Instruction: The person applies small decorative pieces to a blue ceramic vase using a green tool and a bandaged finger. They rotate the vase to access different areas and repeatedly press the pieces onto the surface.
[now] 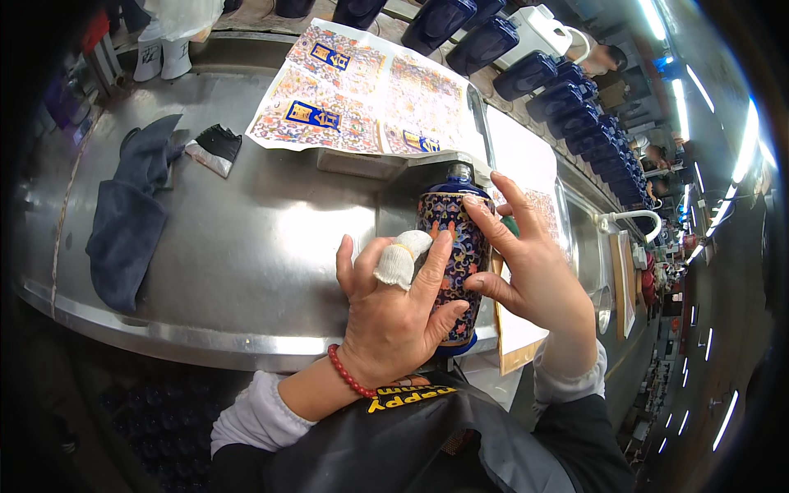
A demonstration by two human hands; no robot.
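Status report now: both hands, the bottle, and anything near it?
Left hand and right hand both grip decorated blue bottle. Bottle upright on steel table. Printed label sheets behind, apart.

A long stainless-steel workbench [246,246] fills the middle of the view. On it, to its left side, lies a dark blue cloth [131,222]; toward its far edge lie sheets of colourful printed labels [362,90]. Beyond that far edge runs a row of dark blue bottles [567,99]. To the bench's right, bright strip lights [699,90] line a dim hall.
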